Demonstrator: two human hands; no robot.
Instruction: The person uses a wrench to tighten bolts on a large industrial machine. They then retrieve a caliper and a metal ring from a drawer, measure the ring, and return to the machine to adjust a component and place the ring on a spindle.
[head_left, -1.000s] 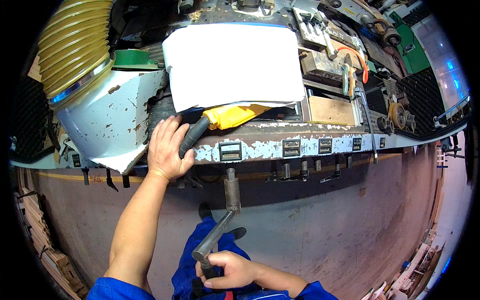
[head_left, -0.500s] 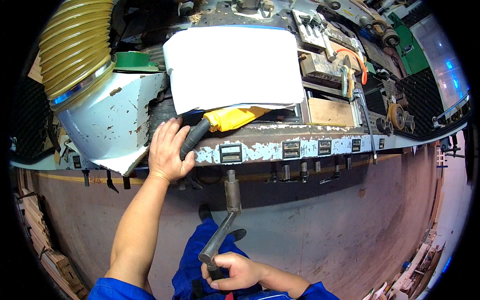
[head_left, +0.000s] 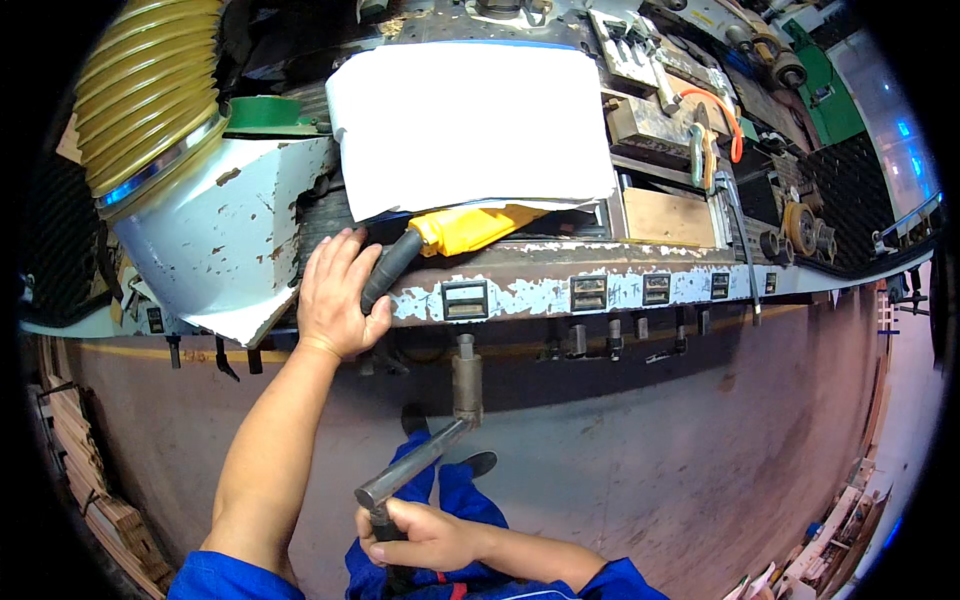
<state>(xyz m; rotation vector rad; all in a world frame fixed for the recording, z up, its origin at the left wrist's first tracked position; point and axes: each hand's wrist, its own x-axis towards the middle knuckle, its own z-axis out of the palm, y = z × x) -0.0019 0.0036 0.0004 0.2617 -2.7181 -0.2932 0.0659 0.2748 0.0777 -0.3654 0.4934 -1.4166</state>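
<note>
My right hand (head_left: pixel 425 535) is closed around the dark grip of a metal crank handle (head_left: pixel 412 462). The crank's arm slants up to the right from my fist and meets a socket (head_left: pixel 467 385) on a shaft at the machine's front edge. My left hand (head_left: pixel 340 290) lies flat with its fingers stretched out on that edge. Beside its thumb is a black handle (head_left: pixel 392 268) that runs into a yellow tool (head_left: pixel 475 229), partly covered by white paper sheets (head_left: pixel 470 130). Whether the left thumb touches the black handle, I cannot tell.
A ribbed yellow hose (head_left: pixel 150 90) joins a chipped pale metal hood (head_left: pixel 215 230) at the left. Pliers (head_left: pixel 703 150), a hammer (head_left: pixel 664 88) and a wooden board (head_left: pixel 668 217) lie to the right. Stacked wood strips (head_left: pixel 110 490) stand at the lower left.
My right hand has moved left, and the crank's arm has swung left with it about the socket. My left hand keeps its place on the edge.
</note>
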